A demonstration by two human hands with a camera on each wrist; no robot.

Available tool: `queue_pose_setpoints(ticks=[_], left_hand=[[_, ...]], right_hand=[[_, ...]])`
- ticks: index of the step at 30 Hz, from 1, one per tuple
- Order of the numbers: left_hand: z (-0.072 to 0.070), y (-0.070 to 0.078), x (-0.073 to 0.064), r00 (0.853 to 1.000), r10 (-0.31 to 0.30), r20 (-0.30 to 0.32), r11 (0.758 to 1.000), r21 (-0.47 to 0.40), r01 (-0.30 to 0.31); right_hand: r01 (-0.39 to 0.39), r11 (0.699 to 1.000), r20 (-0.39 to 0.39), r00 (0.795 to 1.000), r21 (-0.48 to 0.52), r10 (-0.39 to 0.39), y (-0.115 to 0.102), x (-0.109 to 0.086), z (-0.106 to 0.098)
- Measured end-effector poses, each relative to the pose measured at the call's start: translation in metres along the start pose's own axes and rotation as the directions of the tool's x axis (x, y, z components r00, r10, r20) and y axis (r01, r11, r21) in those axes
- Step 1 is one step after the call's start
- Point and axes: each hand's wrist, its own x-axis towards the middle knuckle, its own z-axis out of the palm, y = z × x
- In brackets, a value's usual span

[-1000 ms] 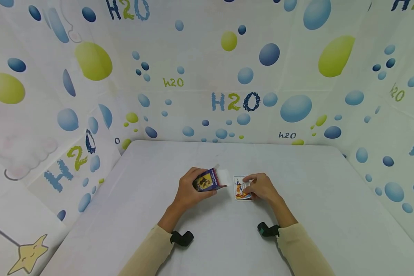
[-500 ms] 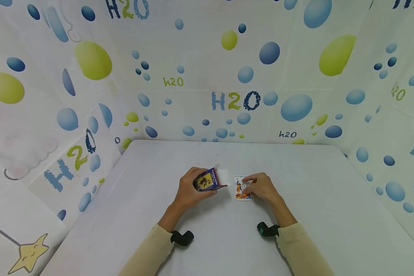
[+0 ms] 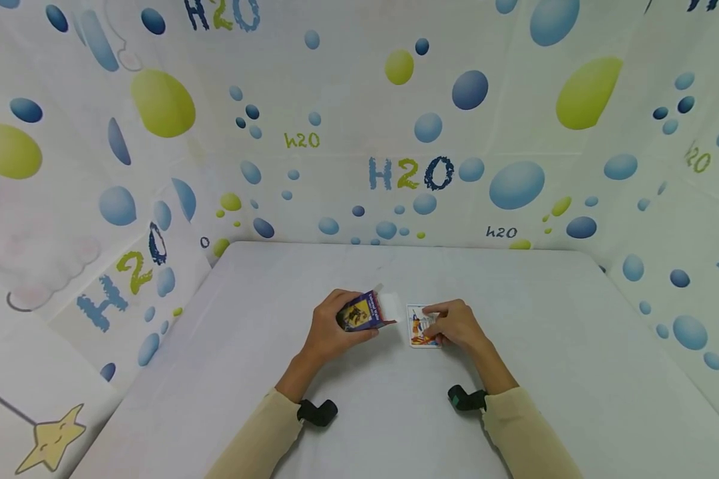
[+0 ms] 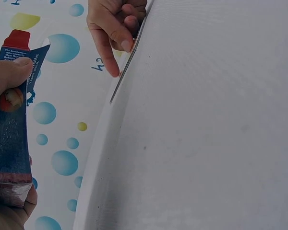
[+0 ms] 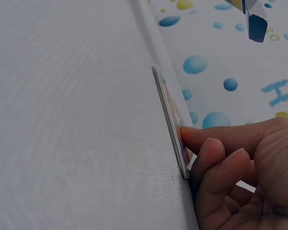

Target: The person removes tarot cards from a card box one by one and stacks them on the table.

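Note:
My left hand (image 3: 326, 332) grips a small blue card box (image 3: 361, 314) with a picture on its face, thumb along one side and fingers along the other. Its flap stands open toward the right. In the left wrist view the box (image 4: 12, 139) shows a red end and small print. Just right of it, a thin stack of illustrated cards (image 3: 417, 327) lies flat on the white table. My right hand (image 3: 460, 326) holds the stack at its right side, fingertips on the top card and other fingers curled by the edge. Part of the top card is hidden by them.
The white table (image 3: 228, 372) spreads around both hands. Behind and beside it hangs a patterned cloth (image 3: 347, 80) with blue and green dots and "H2O" lettering. Black wrist-worn devices (image 3: 317, 412) sit on both wrists.
The lower card edge that jutted out under my right fingers a second ago now lines up with the stack. Both hands stay nearly still; the view shifts slightly.

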Motion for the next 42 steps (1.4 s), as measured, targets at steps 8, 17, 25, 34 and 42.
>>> queue_pose_setpoints(ticks=[8, 17, 25, 34, 42], left_hand=[[-0.0005, 0.0012, 0.0004, 1.000, -0.007, 0.002, 1.000, -0.008, 0.007], [-0.0007, 0.0003, -0.0004, 1.000, -0.020, 0.005, 1.000, -0.009, 0.020], [-0.0011, 0.0002, -0.0001, 1.000, -0.018, 0.005, 1.000, -0.008, 0.018], [-0.0012, 0.0003, -0.0006, 1.000, -0.011, 0.002, 1.000, -0.009, 0.011], [-0.0018, 0.0015, -0.0004, 1.000, -0.012, 0.007, 1.000, -0.014, 0.012]], right_hand=[[0.012, 1.000, 0.020, 1.000, 0.024, -0.013, 0.0014, 0.0005, -0.0014], [0.007, 1.000, 0.025, 1.000, 0.016, -0.008, 0.0020, 0.0000, -0.0030], [0.005, 1.000, 0.014, 1.000, 0.008, -0.005, 0.0026, 0.0006, -0.0019], [0.016, 1.000, 0.013, 1.000, 0.015, -0.016, 0.0013, -0.0026, -0.0021], [0.030, 0.998, -0.025, 0.999, -0.051, -0.031, -0.0031, -0.0032, -0.0041]])
